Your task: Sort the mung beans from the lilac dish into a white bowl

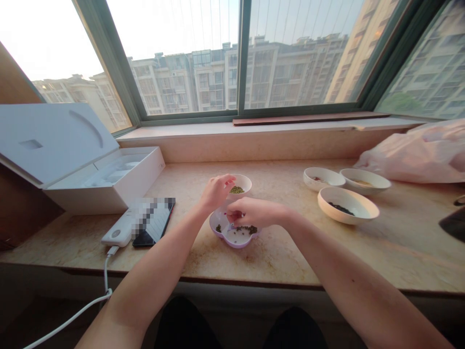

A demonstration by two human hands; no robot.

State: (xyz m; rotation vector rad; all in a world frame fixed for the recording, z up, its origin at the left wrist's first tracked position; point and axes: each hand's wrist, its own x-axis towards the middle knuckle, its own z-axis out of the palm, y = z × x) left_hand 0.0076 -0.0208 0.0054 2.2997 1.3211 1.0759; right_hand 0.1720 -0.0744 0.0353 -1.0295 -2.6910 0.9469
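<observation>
**Both hands working over a lobed dish on a stone window ledge**

A person is sitting at a wide window, working on a stone ledge (276, 257). At the far left, a white box (54, 140) is standing open. Nearer the middle, a power bank (118, 230) and a partly blurred phone (154, 228) are lying side by side, and a white cable (105, 276) is trailing off the front edge. To the right, a plastic bag (414, 155) is lying beyond three white bowls, the nearest holding dark beans (340, 209).

At the centre, a lilac-rimmed lobed dish (232, 240) is sitting directly under the right hand (256, 212), which is the nearer hand. The dish is roughly round, showing no clear long axis or pointing direction. Its dark seeds (249, 229) are lying in small clusters along its rim.

The right hand is reaching in from the right, fingers curled down and together; the fingertips are hidden, so a hold cannot be confirmed. The left hand (216, 192) is hovering just behind the dish, its fingers pinched together above a small white bowl (246, 182) of green beans (237, 190). Nothing shows between them.
</observation>
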